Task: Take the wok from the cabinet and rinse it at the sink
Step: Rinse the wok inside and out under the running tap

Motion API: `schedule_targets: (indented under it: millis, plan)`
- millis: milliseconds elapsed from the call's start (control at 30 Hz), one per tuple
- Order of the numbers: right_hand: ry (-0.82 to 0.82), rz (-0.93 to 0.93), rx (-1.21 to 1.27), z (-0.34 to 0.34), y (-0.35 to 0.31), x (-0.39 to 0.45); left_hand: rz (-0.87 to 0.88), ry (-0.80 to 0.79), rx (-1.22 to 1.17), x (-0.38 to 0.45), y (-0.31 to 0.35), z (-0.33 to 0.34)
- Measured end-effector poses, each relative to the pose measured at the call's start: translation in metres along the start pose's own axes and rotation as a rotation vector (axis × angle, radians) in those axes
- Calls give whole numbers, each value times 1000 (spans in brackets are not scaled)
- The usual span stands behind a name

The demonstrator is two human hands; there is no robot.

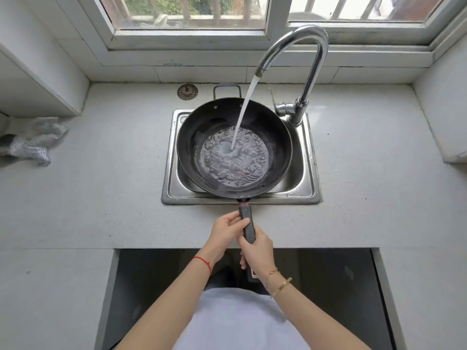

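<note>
The wok (pixel 235 147) handle is gripped by both hands, left (pixel 226 232) and right (pixel 257 251). Just ahead of them, the wok is filled with water (pixel 246 107) over the sink (pixel 307 157).

The wok (pixel 235 147) covers nearly the whole sink (pixel 307 183), leaving only thin gaps along the basin's right and left walls. Over it arches the faucet (pixel 300 61), its water stream (pixel 243 107) falling mid-pan. The bench (pixel 379 160) lies open right of the sink; a drain strainer (pixel 187 91) and crumpled mesh cloth (pixel 32 144) sit left.

black wok (pixel 273 137) sits level over steel sink (pixel 307 183), long handle toward viewer. water pooled, rippling, in its base.
</note>
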State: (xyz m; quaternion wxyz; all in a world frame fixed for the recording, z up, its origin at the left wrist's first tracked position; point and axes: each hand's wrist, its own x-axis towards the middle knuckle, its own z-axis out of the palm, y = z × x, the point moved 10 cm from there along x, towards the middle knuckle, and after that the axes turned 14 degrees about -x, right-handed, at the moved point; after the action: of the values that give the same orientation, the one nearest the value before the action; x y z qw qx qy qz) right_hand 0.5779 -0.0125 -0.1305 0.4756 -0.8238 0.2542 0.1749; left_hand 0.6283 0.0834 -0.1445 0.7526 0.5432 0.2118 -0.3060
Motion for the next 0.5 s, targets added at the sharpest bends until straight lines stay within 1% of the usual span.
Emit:
schedule_targets:
  millis: [267,500]
  plan:
    - [-17,8,-4,0,6,-6,27,40,53,-5,1,0]
    - [-28,23,19,-1,7,-10,33,35,75,-6,2,2]
